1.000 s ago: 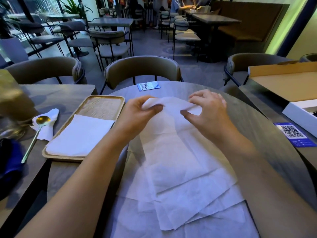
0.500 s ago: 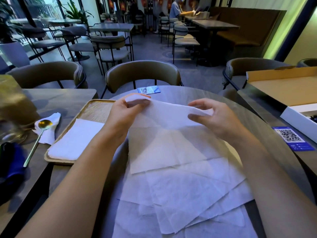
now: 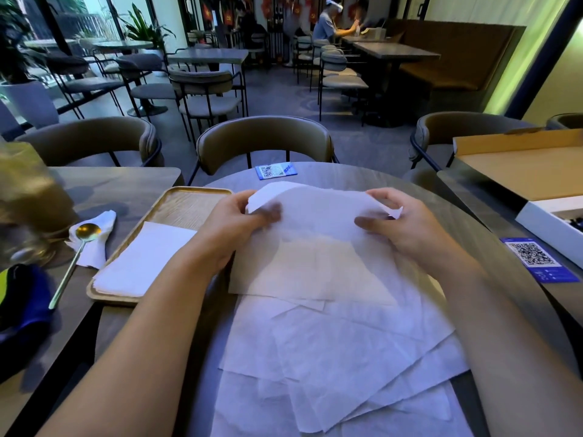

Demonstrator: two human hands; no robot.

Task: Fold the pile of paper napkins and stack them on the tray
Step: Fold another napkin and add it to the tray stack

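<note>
Top napkin (image 3: 315, 247) lifted by far corners above loose pile (image 3: 331, 357) on round table (image 3: 362, 175); left hand (image 3: 233, 228) and right hand (image 3: 400, 228) each pinching thumb-to-fingers on thin paper. Risk of tearing or a crooked fold from uneven pull; risk of dragging sheets below. Tray (image 3: 176, 200) at left, folded stack (image 3: 142, 260) already on it.

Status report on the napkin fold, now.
Left hand and right hand each pinch the top napkin at its far corners. Tray holds folded napkins. Nothing in the way.
</note>
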